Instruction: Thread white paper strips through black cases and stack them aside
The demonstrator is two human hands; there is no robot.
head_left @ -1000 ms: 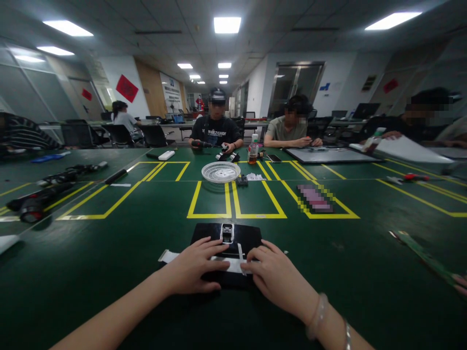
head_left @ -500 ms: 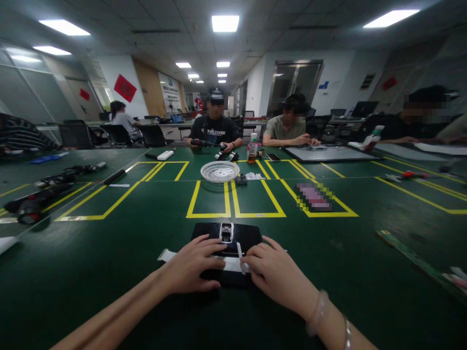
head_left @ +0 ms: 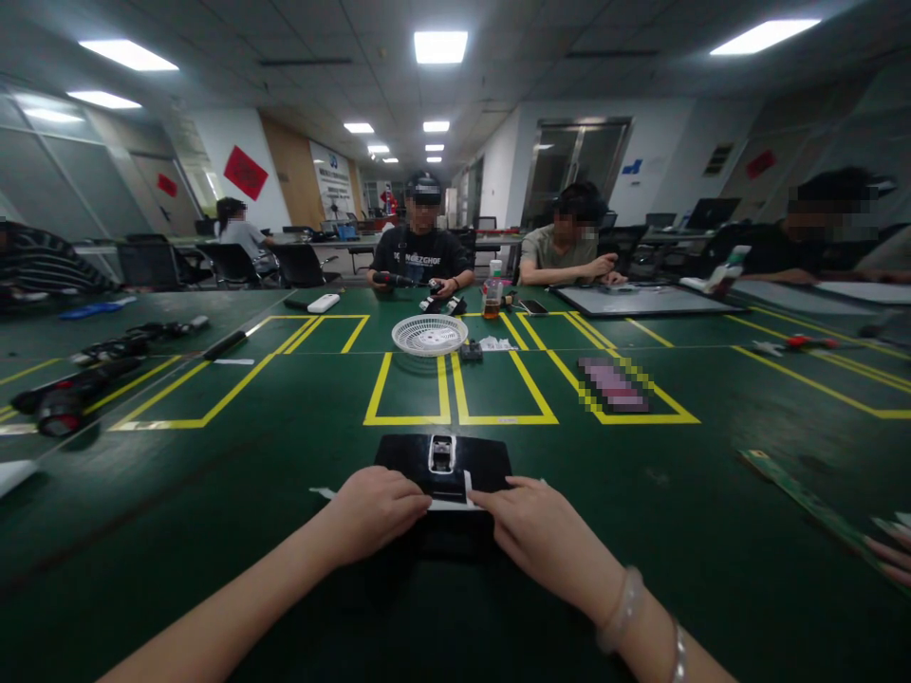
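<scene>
Strip (head_left: 456, 507) of white material crosses a black panel (head_left: 478, 457), lower centre of the frame; left hand (head_left: 377, 509) curled, right hand (head_left: 535, 522) extending one finger, both grips unclear; uneven pressure could crease it.

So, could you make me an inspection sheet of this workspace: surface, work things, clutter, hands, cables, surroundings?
Surface: green table with yellow tape.
Work things: black panel lying flat, white strip across it.
Clutter: white basket, bottle, green board.
Hands: left hand curled, right hand with fingers extended, both at the strip; grip unclear.
Cables: nothing seen clearly.
Surroundings: people seated opposite, ceiling lights lit.
</scene>
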